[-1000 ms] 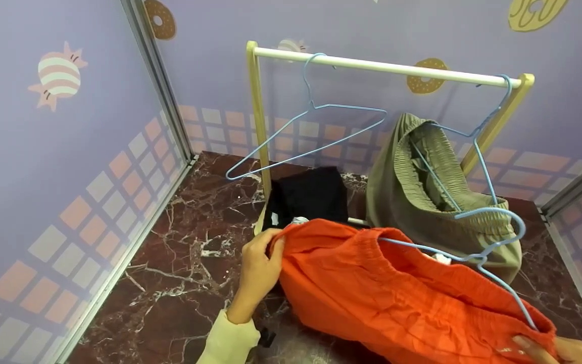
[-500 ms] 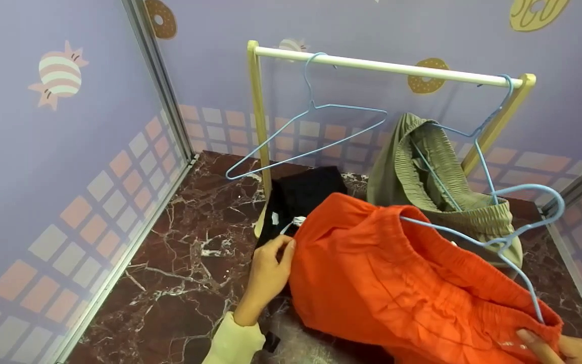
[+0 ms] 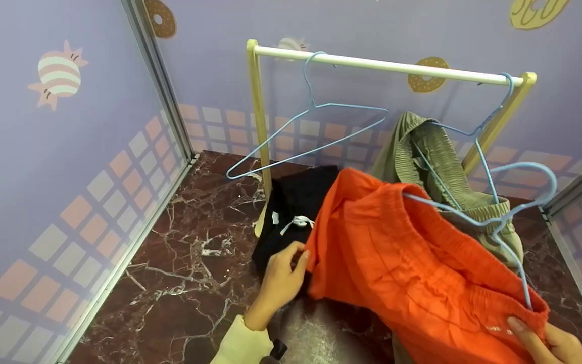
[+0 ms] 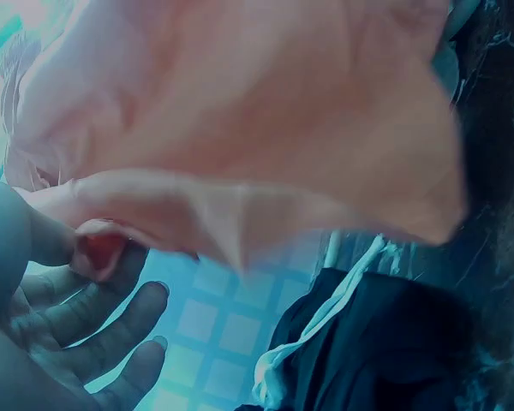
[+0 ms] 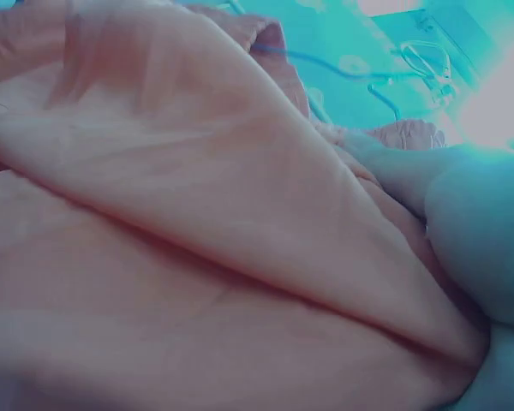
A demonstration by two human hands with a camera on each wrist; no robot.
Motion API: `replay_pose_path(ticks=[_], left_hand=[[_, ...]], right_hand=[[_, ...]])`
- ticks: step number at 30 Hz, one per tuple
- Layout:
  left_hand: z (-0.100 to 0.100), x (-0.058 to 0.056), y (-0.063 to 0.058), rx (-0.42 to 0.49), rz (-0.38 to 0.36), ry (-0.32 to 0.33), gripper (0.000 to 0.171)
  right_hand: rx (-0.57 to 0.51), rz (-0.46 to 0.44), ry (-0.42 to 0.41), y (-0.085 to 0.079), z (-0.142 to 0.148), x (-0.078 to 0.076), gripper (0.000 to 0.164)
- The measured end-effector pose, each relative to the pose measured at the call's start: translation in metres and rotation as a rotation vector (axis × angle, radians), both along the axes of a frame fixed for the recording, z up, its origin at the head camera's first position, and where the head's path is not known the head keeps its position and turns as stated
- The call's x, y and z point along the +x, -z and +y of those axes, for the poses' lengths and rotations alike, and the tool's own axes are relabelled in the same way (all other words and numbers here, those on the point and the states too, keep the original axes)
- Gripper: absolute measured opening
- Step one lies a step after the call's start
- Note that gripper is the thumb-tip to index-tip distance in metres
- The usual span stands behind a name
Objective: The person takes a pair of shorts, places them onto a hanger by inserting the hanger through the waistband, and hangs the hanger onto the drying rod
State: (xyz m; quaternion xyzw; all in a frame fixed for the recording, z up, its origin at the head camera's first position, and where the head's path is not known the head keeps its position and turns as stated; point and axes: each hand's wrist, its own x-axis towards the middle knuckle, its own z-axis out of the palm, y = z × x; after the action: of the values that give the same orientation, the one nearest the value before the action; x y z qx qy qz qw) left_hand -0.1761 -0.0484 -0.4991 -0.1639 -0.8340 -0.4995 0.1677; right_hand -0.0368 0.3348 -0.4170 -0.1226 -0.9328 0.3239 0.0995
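Orange elastic-waist shorts [image 3: 382, 242] are held up in the head view, with a light-blue wire hanger [image 3: 504, 221] inside the waistband and its hook standing free above. My left hand [image 3: 282, 278] pinches the left edge of the cloth between thumb and forefinger. In the left wrist view, the other fingers [image 4: 124, 330] spread loosely below the fold. At the lower right, my right hand [image 3: 556, 344] grips the waistband corner, thumb on the outer face and fingers mostly hidden behind. Orange cloth [image 5: 197, 180] fills most of the right wrist view.
A rack with a white rail [image 3: 387, 64] stands behind. On it hang a bare blue hanger [image 3: 316, 107] and an olive-green elastic-waist garment [image 3: 452, 167] on another hanger. Black clothing [image 3: 301, 192] with a white drawstring lies below on the marbled floor [image 3: 170, 283]. Patterned walls surround the rack.
The shorts and hanger have risen, overlapping more of the olive garment. My left hand has shifted right and down with its edge of the cloth, uncovering more of the black clothing and its drawstring.
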Motion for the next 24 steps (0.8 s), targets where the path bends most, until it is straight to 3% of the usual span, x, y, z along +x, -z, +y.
replay_pose_path(ticks=[3,8,19,24], left_hand=[[0.003,0.001,0.004,0.01,-0.009,0.038,0.011],[0.006,0.003,0.006,0.003,-0.039,0.073,0.013],[0.004,0.006,0.01,-0.079,-0.125,0.058,0.01],[0.002,0.008,0.013,-0.142,-0.165,0.078,0.014]], right_hand=[[-0.006,-0.027,0.011,-0.001,0.0,-0.002,0.033],[-0.022,0.006,0.016,-0.003,-0.001,-0.004,0.034],[-0.066,0.098,0.052,-0.007,-0.011,-0.013,0.026],[-0.067,0.159,0.028,-0.008,-0.015,-0.016,0.021]])
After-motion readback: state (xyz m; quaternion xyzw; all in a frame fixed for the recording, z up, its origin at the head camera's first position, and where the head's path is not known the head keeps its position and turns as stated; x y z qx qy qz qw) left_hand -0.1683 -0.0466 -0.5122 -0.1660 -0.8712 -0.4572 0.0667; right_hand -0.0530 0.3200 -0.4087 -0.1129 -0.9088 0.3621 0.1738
